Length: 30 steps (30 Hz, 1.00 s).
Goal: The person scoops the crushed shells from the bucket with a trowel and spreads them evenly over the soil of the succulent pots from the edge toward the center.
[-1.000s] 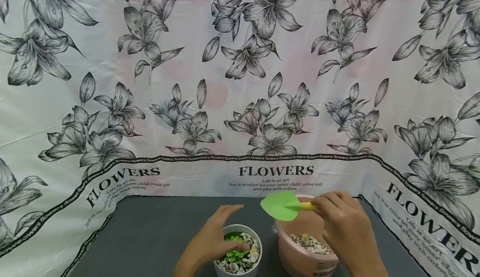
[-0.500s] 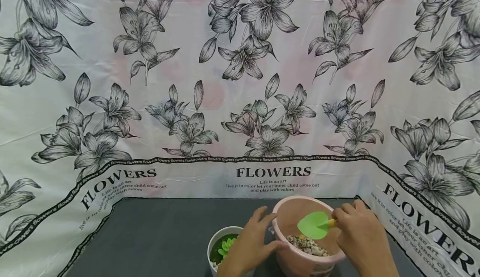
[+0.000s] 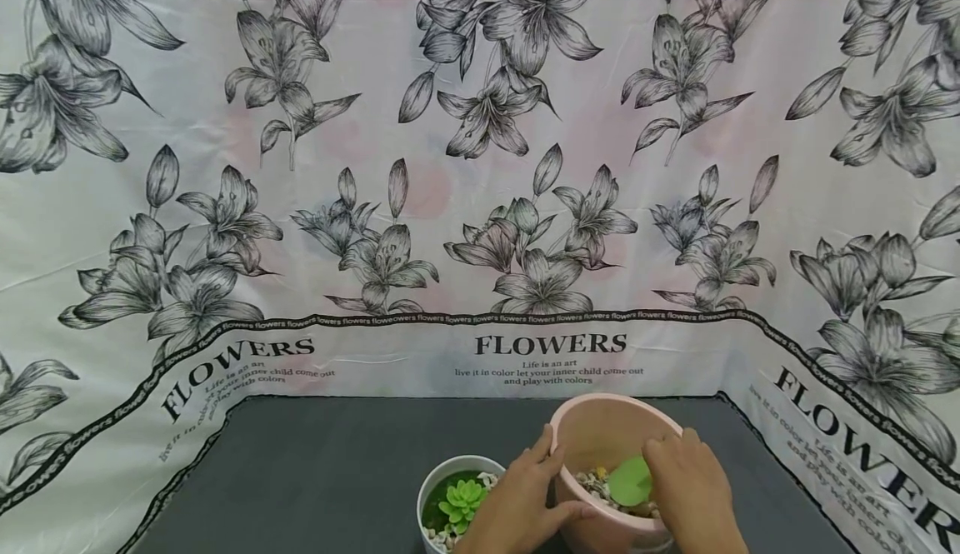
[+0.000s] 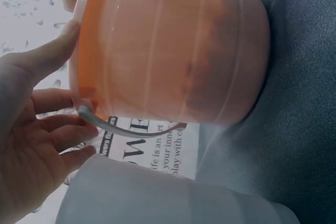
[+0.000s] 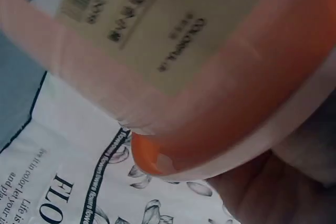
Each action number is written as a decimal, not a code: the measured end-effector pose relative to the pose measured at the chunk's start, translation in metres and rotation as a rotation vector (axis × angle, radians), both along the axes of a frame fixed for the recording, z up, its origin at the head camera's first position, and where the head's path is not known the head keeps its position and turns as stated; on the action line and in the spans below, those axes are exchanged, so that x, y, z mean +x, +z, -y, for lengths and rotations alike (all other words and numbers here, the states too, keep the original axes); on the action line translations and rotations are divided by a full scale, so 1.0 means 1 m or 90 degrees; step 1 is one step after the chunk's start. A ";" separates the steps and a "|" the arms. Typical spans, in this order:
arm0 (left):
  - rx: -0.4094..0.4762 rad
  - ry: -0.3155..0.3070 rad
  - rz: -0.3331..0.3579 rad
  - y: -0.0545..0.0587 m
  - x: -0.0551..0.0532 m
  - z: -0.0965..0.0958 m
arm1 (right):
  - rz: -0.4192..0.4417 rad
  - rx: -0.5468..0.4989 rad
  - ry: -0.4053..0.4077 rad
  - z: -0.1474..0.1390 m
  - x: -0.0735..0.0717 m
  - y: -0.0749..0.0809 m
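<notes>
A pink bucket point(image 3: 570, 429) stands on the dark table, with small pebbles point(image 3: 596, 479) at its bottom. My left hand point(image 3: 517, 496) holds the bucket's left side, thumb and fingers spread at its rim beside the bucket's handle point(image 4: 113, 127). Over the bucket's right rim my right hand point(image 3: 690, 483) grips a small shovel; its green blade point(image 3: 630, 481) points down at the pebbles and its handle is hidden by the hand. A white pot point(image 3: 431, 487) with a green succulent point(image 3: 461, 500) and pebbles stands left of the bucket, partly behind my left hand.
The dark grey table surface point(image 3: 315, 471) runs back to a white flower-printed cloth point(image 3: 405, 354) that hangs behind and along both sides. In the left wrist view the white pot point(image 4: 157, 198) stands close beside the bucket.
My left hand has moved right from over the succulent pot to the bucket's rim. The right hand has lowered the shovel from above the bucket down into it.
</notes>
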<state>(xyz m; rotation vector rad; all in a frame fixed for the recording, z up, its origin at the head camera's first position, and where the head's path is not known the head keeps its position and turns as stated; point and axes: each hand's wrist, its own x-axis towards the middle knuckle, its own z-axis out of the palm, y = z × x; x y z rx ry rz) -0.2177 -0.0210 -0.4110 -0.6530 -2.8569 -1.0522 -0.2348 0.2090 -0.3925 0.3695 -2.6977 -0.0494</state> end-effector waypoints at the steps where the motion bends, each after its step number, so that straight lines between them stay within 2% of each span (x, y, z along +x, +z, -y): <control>1: 0.006 -0.002 0.000 0.000 0.000 0.001 | 0.012 -0.004 -0.005 0.000 -0.001 0.000; 5: 0.018 -0.007 -0.002 -0.001 -0.001 0.005 | 0.031 -0.054 0.007 0.002 -0.006 0.000; 8: 0.021 -0.009 -0.001 -0.002 -0.002 0.006 | 0.014 -0.109 0.030 0.003 -0.010 -0.004; 12: 0.028 -0.010 0.004 -0.002 -0.003 0.004 | 0.038 -0.190 0.026 0.001 -0.012 -0.007; 15: 0.023 -0.009 0.005 -0.002 -0.003 0.003 | 0.098 -0.248 0.006 -0.001 -0.012 -0.003; 17: 0.022 -0.011 0.013 -0.001 -0.003 0.003 | 0.113 -0.280 0.002 -0.004 -0.008 0.001; 24: 0.023 -0.011 0.018 -0.001 -0.003 0.001 | 0.149 -0.321 0.004 -0.016 0.002 0.018; 30: 0.047 -0.013 0.022 -0.005 -0.004 0.004 | 0.188 -0.366 -0.032 -0.029 0.007 0.024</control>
